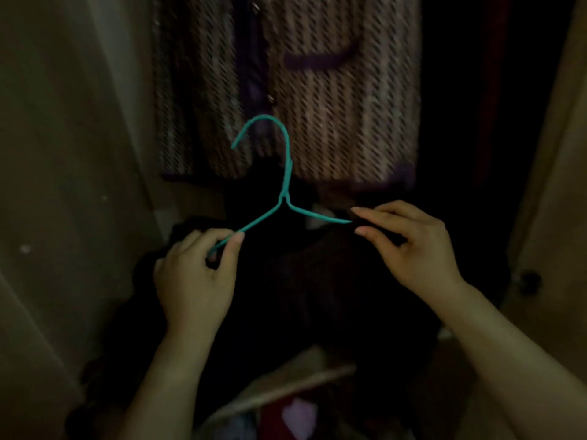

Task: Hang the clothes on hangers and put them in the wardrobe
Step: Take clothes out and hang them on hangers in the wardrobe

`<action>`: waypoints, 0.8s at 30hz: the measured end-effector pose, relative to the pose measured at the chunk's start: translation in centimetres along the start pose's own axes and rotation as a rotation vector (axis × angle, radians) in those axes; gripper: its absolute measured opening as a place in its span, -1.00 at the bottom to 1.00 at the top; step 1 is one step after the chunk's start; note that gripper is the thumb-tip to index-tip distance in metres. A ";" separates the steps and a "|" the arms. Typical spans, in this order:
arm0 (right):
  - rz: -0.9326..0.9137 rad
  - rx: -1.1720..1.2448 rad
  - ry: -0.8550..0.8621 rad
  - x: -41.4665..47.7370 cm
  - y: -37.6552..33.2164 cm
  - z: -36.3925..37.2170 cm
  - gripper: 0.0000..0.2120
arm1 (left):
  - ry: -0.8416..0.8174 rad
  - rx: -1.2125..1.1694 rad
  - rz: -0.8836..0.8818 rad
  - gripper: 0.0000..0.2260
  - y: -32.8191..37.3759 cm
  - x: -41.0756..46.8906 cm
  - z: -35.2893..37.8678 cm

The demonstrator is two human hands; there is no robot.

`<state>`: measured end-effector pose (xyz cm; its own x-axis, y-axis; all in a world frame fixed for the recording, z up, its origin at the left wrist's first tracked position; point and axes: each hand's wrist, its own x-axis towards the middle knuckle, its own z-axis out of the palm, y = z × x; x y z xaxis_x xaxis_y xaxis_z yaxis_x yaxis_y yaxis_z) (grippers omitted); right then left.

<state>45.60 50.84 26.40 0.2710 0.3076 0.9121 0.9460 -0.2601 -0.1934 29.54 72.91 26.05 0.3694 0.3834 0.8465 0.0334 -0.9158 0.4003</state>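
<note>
A teal wire hanger (pixel 284 185) is held upright in front of the open wardrobe, hook at the top. My left hand (pixel 197 277) pinches its left arm. My right hand (pixel 409 246) pinches dark cloth at the hanger's right arm, whose tip disappears under the fabric. A black garment (pixel 311 290) droops from the hanger and hides its lower part. It is too dark to tell the garment's shape.
A striped brown-and-purple garment (pixel 333 90) hangs inside the wardrobe behind the hanger. A wardrobe door (pixel 63 154) stands open at the left, another door (pixel 552 201) at the right. Mixed clothes (pixel 295 414) lie low at the bottom.
</note>
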 end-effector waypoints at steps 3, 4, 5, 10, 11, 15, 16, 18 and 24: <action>0.184 0.020 -0.005 -7.4 -2.5 -4.0 -0.76 | -0.080 0.017 0.033 -0.70 2.8 -5.3 -1.0; 0.241 0.025 -0.015 -9.9 -3.5 -5.5 -0.76 | -0.102 0.019 0.056 -0.71 3.9 -7.1 -1.5; 0.291 0.017 -0.026 -12.2 -4.7 -7.1 -0.76 | -0.128 0.017 0.085 -0.74 4.9 -8.8 -2.2; 0.456 -0.063 0.029 -20.7 -10.5 -15.7 -0.76 | -0.238 -0.037 0.189 -0.80 10.7 -14.7 -5.2; 0.472 -0.092 0.053 -21.9 -11.4 -17.3 -0.77 | -0.262 -0.067 0.188 -0.80 12.0 -15.6 -5.6; 0.583 -0.181 0.068 -28.2 -14.3 -23.7 -0.78 | -0.411 -0.216 0.199 -0.81 17.6 -20.4 -6.5; 0.613 -0.212 0.068 -30.3 -15.1 -25.4 -0.79 | -0.449 -0.243 0.216 -0.82 19.0 -21.9 -6.7; 0.677 -0.266 0.092 -34.5 -16.9 -29.1 -0.80 | -0.529 -0.300 0.247 -0.83 22.1 -25.1 -6.9; 0.893 -0.417 0.181 -45.3 -23.4 -42.9 -0.78 | -0.693 -0.470 0.348 -0.82 34.9 -35.3 -7.3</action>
<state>3.53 3.72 5.07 0.7877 -0.2923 0.5423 0.2613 -0.6386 -0.7238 10.93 28.28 12.68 0.7689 -0.2026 0.6064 -0.5109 -0.7649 0.3923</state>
